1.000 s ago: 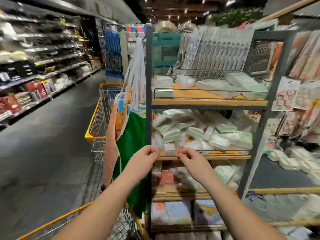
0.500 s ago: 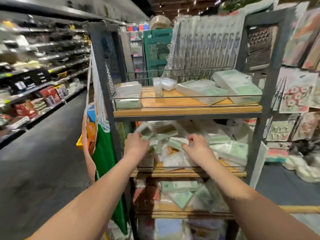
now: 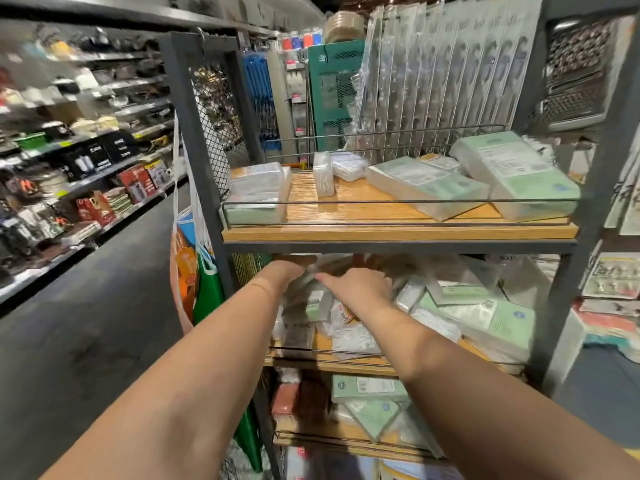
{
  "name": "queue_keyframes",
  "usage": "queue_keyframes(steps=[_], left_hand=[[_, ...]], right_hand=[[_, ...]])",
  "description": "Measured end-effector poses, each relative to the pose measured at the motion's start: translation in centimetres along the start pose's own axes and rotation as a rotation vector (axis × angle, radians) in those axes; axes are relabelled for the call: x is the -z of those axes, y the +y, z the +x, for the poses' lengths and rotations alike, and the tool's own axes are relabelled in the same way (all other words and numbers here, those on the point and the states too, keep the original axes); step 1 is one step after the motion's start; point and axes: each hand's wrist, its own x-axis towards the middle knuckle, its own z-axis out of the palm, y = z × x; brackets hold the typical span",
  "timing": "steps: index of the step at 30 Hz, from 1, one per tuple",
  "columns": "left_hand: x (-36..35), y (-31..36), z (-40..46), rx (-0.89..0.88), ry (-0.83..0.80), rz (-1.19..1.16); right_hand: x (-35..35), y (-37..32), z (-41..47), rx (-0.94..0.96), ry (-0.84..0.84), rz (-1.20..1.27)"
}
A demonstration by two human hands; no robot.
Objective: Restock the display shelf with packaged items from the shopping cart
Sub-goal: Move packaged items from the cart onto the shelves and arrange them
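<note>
Both forearms reach into the middle tier of the display shelf [image 3: 398, 233]; left hand [image 3: 284, 271] flat, fingers straight, under the upper board; right hand [image 3: 360, 289] on the heap of packaged items [image 3: 349, 337], fingers forward, blurred, cannot tell if it grips any; top tier holds green-labelled packs [image 3: 516, 174]; hanging bags [image 3: 194, 268] on left side of frame; aisle shelving [image 3: 79, 147] beyond.
</note>
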Motion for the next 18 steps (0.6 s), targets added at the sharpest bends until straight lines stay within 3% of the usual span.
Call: queue_keyframes(steps=[4,8,13,18], left_hand=[[-0.6,-0.4,0.4,0.072,-0.025,-0.020],[-0.2,-1.2,0.5,0.129,-0.025,-0.370],[-0.3,-3.9,-1.3,0.035,0.231,-0.124],[-1.2,-7.5,-8.6,-0.259,0.376,-0.019]], right_hand=[[-0.7,-0.6,0.5,-0.011,-0.037,-0.122],[-0.7,-0.4,0.3,-0.033,0.010,-0.050],[-0.7,0.6,-1.6,-0.036,0.152,0.264],[-2.0,2.7,-5.9,-0.007,0.263,0.480]])
